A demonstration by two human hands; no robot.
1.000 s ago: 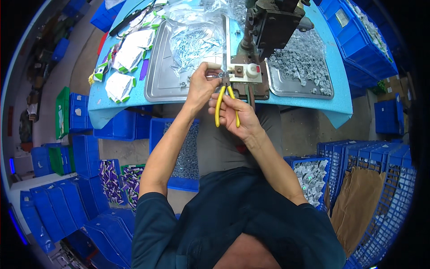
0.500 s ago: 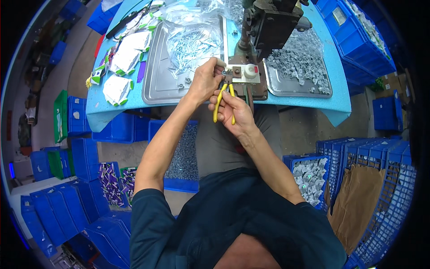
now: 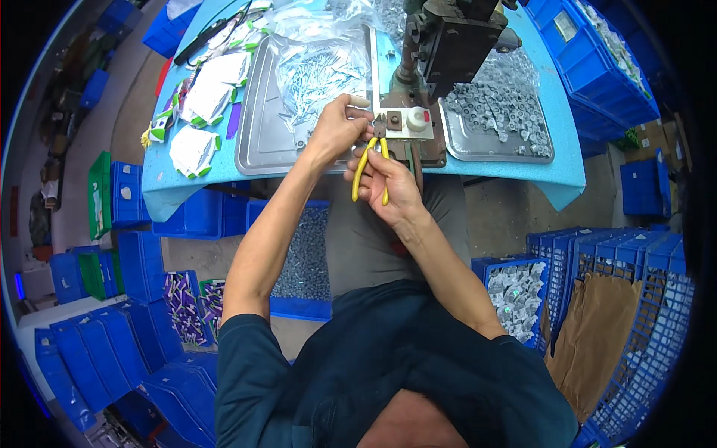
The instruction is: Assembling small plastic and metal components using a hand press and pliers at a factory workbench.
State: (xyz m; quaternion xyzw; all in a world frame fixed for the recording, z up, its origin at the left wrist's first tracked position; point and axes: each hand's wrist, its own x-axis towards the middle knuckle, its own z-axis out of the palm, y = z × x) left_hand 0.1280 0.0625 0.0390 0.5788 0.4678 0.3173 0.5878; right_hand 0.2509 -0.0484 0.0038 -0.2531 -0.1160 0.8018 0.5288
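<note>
My right hand (image 3: 393, 190) is wrapped round a pair of yellow-handled pliers (image 3: 360, 176), whose dark jaws point away from me beside the press fixture. The handles stand apart. Close to the jaws, my left hand (image 3: 337, 131) has its fingers bent inward; any small part between them is too hidden to name. A pale cover sits on one of its fingertips. The fixture is a light plate (image 3: 418, 131) with a white round knob (image 3: 417, 118), mounted on the base of a dark bench press (image 3: 457, 48).
Left of the press, a grey tray (image 3: 258, 142) bears a plastic bag of thin metal pins (image 3: 317, 78). To the right, another tray (image 3: 515, 158) holds many small grey parts. White packets (image 3: 196, 149) lie at the table's left. Blue bins (image 3: 302, 308) stand below and around.
The pliers have shifted slightly left with my right hand. My left hand has drawn a little left, and its covered finger now stretches out straighter above the jaws.
</note>
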